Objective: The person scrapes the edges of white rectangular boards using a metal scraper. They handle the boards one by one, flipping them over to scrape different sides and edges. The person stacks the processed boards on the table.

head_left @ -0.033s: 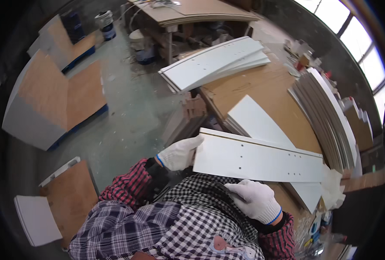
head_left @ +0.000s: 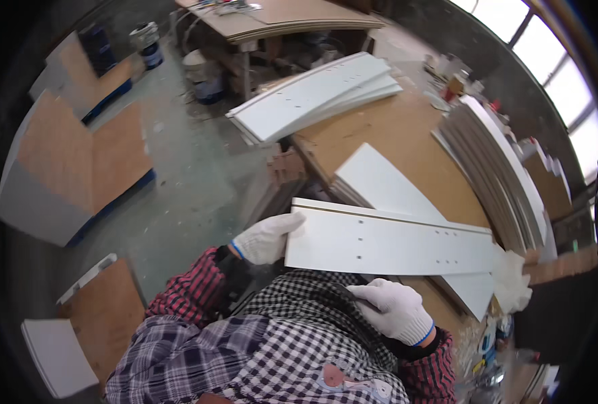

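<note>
Head view: gloved left hand [head_left: 266, 239] clamped on left end of white panel [head_left: 400, 242]. Right hand [head_left: 394, 308] apart from it, curled just below its near edge; cannot tell if it pinches apron [head_left: 299, 296]. Panel's long axis runs rightward from left hand, across near edge of table [head_left: 413, 148].

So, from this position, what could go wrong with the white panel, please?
The left hand grips one end of the white panel, while the right hand is below its near edge, apparently not gripping it, so the panel might twist or slip. It overlaps the white boards beneath; sliding it could scratch them. Its far end is near the upright stack, which a swing might knock.
</note>
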A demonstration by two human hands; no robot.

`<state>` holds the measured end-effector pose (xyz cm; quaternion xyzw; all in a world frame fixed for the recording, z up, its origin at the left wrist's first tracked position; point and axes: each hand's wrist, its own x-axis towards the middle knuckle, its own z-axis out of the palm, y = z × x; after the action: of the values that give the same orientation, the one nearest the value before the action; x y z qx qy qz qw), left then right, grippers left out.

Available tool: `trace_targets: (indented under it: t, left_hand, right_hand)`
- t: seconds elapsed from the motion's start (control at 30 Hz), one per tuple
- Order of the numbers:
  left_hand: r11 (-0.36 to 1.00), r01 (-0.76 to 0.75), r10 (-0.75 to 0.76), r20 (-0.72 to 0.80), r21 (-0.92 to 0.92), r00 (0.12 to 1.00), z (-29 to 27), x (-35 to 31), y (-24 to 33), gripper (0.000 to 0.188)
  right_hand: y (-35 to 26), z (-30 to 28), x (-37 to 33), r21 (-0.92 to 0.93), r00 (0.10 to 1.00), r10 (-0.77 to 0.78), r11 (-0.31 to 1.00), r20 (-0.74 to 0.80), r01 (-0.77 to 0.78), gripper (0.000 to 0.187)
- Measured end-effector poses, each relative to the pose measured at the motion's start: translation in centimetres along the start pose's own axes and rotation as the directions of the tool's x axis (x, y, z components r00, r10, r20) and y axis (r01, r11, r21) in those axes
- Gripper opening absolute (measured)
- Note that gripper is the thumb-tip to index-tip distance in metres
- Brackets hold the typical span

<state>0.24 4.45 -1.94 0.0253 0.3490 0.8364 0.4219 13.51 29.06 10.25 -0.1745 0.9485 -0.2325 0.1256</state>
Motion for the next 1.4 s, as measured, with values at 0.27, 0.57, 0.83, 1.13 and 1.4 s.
trace_targets:
  t: [0.27, 0.57, 0.83, 1.13, 1.4]
  left_hand:
    - [0.981, -0.189, 0.193, -0.178, 0.038, 0.965, -0.4, 0.0, -1.1, 0.048]
    - [0.998, -0.047, 0.049, -0.060, 0.049, 0.997, 4.0, -3.0, -5.1, 0.048]
    - [0.977, 0.188, -0.201, 0.143, 0.102, 0.969, 4.3, -2.6, -5.7, 0.059]
    - [0.973, 0.105, -0.108, 0.002, 0.204, 0.994, 6.6, -1.2, -6.0, 0.048]
    - [0.912, 0.215, -0.201, -0.077, 0.348, 0.977, 8.9, -1.5, -4.9, 0.047]
  right_hand:
    - [8.6, 1.3, -15.7, 0.379, 0.592, 0.678, 0.735, -0.436, -0.563, 0.024]
    - [13.9, 4.8, -26.0, 0.409, 0.262, 0.880, 0.425, -0.397, -0.808, 0.033]
    - [18.6, 3.8, -29.7, 0.369, 0.087, 0.797, 0.370, -0.598, -0.853, 0.036]
    - [23.5, 4.4, -33.9, 0.540, 0.012, 0.984, 0.108, -0.178, -0.835, 0.024]
    - [14.5, 1.4, -25.3, 0.678, 0.309, 0.806, 0.592, -0.505, -0.436, 0.015]
